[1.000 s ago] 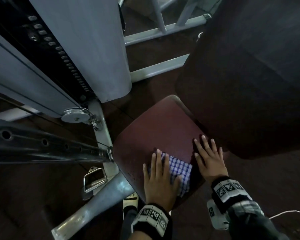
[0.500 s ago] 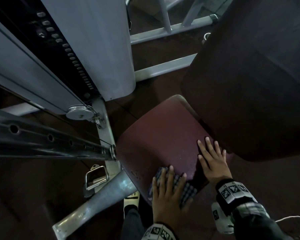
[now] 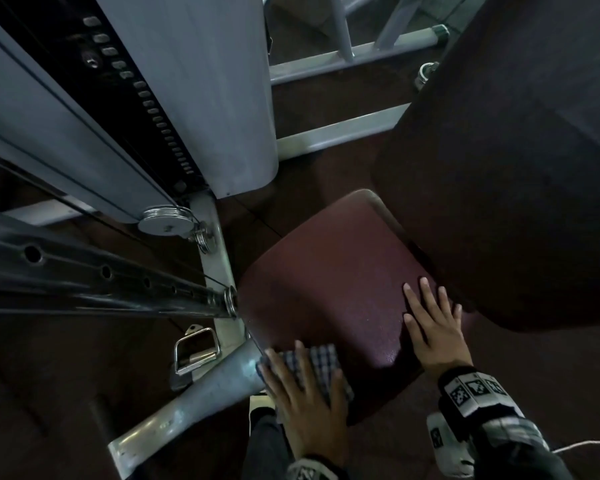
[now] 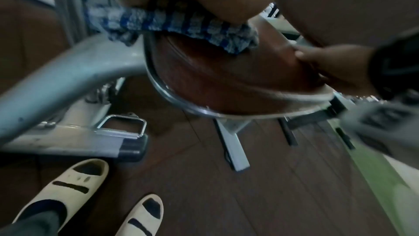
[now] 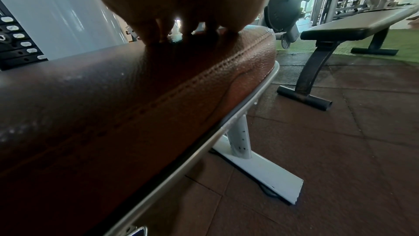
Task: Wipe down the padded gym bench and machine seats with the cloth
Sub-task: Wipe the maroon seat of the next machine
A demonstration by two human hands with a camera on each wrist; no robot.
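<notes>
1. Maroon vinyl covers the seat [image 3: 329,278]; the checked cloth [image 3: 321,363] lies at its near left corner, partly over the edge beside the grey frame tube [image 3: 201,393].
2. The left hand [image 3: 303,396] presses flat on the cloth, fingers spread and fairly straight, nothing pinched. In the left wrist view the cloth [image 4: 172,25] is bunched under the palm and droops over the seat's rim.
3. The right hand [image 3: 433,327] rests flat on the seat's right side, fingers spread, bracing next to the dark backrest [image 3: 499,185]; it holds nothing.
4. Risk: with only a flat palm holding it, the cloth could slide off the corner and drop to the floor [image 4: 260,186] if the stroke runs further outward.
5. Risk: the overhanging fold may snag on the metal rim or the tube.
6. Risk: the far part of the seat, under the backrest, is probably easy to miss.
</notes>
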